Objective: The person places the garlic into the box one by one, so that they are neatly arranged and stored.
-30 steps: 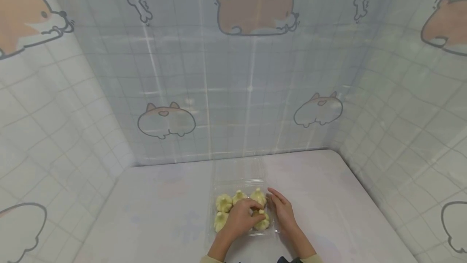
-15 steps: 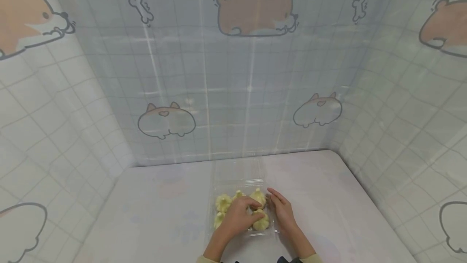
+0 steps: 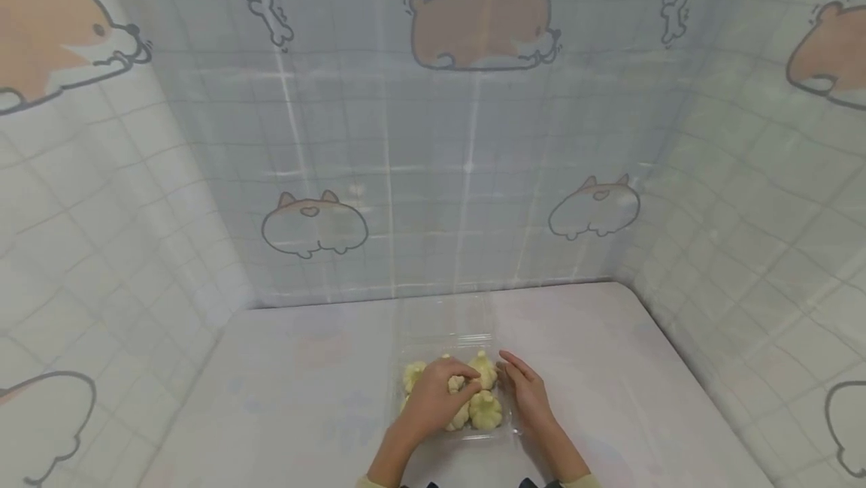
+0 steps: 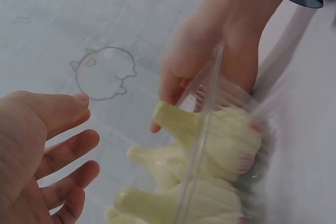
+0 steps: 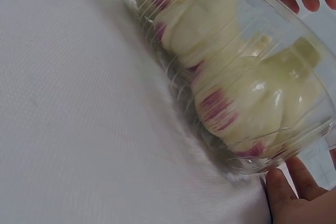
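Note:
A clear plastic clamshell box (image 3: 455, 437) stands on the table, its lid (image 3: 443, 316) folded back. Several pale garlic bulbs (image 3: 485, 410) with purple streaks near their bases sit inside in two rows, stems upward. My left hand (image 3: 429, 396) hovers over the left and middle bulbs, partly hiding them. In the left wrist view, that hand's fingers are loosely curved and hold nothing. My right hand (image 3: 531, 398) rests at the box's right side. Its fingertips (image 5: 278, 182) touch or nearly touch the clear wall in the right wrist view, with the fingers mostly straight.
A whitish table (image 3: 304, 390) with a dark edge along its right side extends around the box. Tile-patterned curtains with cartoon dogs (image 3: 314, 225) enclose the back and both sides.
My left hand has moved slightly left and away from the front right bulb, uncovering a front middle one. My right hand stays beside the box. The head view has shifted slightly.

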### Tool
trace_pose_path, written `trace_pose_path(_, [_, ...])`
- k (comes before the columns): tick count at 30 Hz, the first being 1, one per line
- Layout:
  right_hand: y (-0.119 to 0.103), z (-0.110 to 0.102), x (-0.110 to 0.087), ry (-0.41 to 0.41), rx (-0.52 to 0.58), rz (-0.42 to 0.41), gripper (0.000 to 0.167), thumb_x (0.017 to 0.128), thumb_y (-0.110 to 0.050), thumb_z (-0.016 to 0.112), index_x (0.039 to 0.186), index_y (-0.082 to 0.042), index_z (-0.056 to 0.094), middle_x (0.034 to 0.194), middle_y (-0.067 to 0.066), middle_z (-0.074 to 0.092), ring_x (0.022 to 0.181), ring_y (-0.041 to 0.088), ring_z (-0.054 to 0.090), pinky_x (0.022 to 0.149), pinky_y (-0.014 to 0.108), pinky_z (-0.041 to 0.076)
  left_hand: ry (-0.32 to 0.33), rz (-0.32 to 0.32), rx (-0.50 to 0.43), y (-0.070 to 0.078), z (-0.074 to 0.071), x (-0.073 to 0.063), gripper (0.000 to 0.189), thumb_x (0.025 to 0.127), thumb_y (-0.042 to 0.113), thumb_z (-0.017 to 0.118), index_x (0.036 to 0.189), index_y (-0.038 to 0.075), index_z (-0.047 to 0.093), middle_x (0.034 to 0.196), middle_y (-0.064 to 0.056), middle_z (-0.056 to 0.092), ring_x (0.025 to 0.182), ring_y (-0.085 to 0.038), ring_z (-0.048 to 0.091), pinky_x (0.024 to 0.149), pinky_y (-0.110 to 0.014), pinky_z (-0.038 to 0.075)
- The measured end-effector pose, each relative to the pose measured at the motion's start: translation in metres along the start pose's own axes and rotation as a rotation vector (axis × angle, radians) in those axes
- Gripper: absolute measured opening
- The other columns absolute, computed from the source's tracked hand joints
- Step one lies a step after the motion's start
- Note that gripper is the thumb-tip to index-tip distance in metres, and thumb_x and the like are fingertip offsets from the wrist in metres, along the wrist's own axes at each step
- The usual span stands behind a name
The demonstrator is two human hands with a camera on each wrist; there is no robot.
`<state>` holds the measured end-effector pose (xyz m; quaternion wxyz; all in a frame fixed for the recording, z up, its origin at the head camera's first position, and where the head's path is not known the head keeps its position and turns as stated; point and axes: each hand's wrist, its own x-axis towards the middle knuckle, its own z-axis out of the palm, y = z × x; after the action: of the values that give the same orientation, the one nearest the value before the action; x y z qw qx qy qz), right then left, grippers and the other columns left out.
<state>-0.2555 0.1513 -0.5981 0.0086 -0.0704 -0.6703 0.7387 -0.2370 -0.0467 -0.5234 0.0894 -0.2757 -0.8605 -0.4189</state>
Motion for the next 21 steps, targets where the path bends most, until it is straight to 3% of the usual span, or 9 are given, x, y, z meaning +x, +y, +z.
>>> trace_pose_path(12, [-0.002,-0.001,0.001,-0.018,0.018,0.002,0.042,0.103,-0.026,0.049,0.137,-0.002,0.052,0.139,0.022,0.049,0.129,0.037,0.045,0.105,0.046,0.035,-0.02,-0.039,0.006,-0.006,-0.03,0.002,0.017,0.091,0.025,0.071,0.103,0.015,0.075,0.1,0.012,0.067,0.098,-0.012,0.061,0.087,-0.042,0.049])
trace_pose_path(17, [-0.008,-0.002,0.001,0.017,0.005,0.004,0.039,0.103,-0.023,0.05,0.135,-0.002,0.054,0.136,0.018,0.053,0.131,0.033,0.042,0.101,0.038,0.04,-0.022,-0.051,0.021,-0.015,-0.043,0.003,0.018,0.093,0.024,0.069,0.106,0.014,0.073,0.102,0.01,0.067,0.098,-0.015,0.061,0.085,-0.045,0.05])
trace_pose_path(21, [-0.012,-0.004,0.006,0.018,-0.027,-0.006,0.038,0.103,-0.021,0.049,0.135,-0.001,0.054,0.133,0.019,0.055,0.128,0.035,0.046,0.1,0.039,0.042,-0.005,-0.063,0.04,-0.025,-0.054,0.004,0.016,0.094,0.024,0.067,0.106,0.016,0.073,0.102,0.008,0.067,0.095,-0.017,0.062,0.08,-0.043,0.051])
